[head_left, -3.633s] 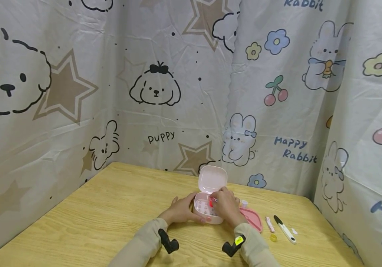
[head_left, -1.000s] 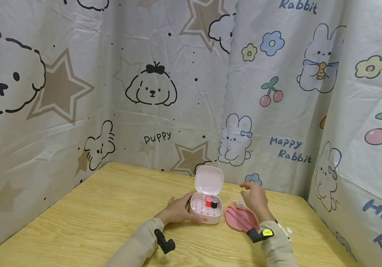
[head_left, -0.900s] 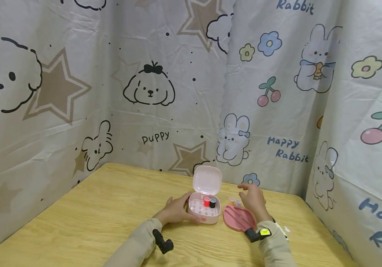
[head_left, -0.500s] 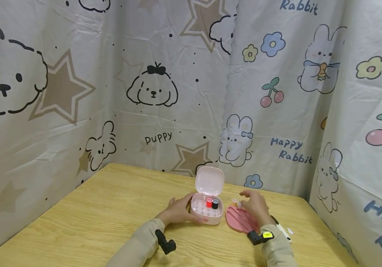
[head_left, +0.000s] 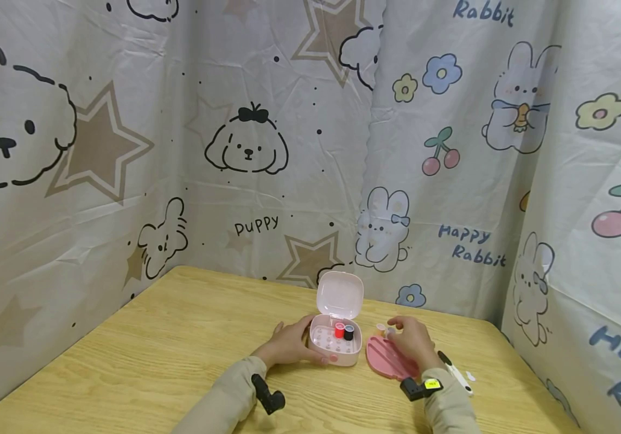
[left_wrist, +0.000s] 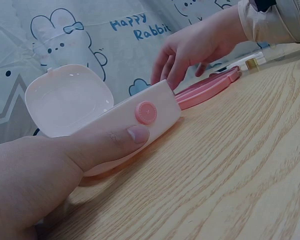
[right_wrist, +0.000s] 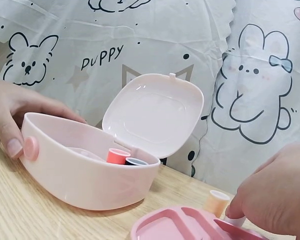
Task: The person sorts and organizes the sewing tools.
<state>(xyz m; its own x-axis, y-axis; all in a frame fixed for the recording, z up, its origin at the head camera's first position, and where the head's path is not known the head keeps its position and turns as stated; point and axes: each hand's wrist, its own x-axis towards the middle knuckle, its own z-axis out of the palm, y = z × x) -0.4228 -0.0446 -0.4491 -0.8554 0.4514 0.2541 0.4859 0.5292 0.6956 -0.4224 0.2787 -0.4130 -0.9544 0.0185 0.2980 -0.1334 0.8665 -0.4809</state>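
Observation:
A pale pink sewing box [head_left: 334, 355] stands on the table with its lid [right_wrist: 152, 115] raised. My left hand [head_left: 287, 343] grips the box's left side, the thumb lying along the front beside the round pink button [left_wrist: 146, 112]. Inside the box, a red thread spool [right_wrist: 118, 156] and a black thread spool [head_left: 349, 333] stand side by side on a pegged floor. My right hand [head_left: 415, 342] is over the far edge of a pink compartment tray [head_left: 383, 357], its fingertips pinching a white thread spool [right_wrist: 235, 220]. An orange-yellow thread spool [right_wrist: 217, 202] stands just left of those fingertips.
Right of the tray lie a black-and-white slim tool [head_left: 456, 374] and a small white piece [head_left: 470, 376]. A little yellow item [left_wrist: 252, 63] is visible in the left wrist view. Printed curtains [head_left: 256, 199] hang behind the wooden table [head_left: 191, 319].
My right hand left the box, where red and black spools now stand, moved right, then lowered onto the white thread spool. My left hand has kept holding the box.

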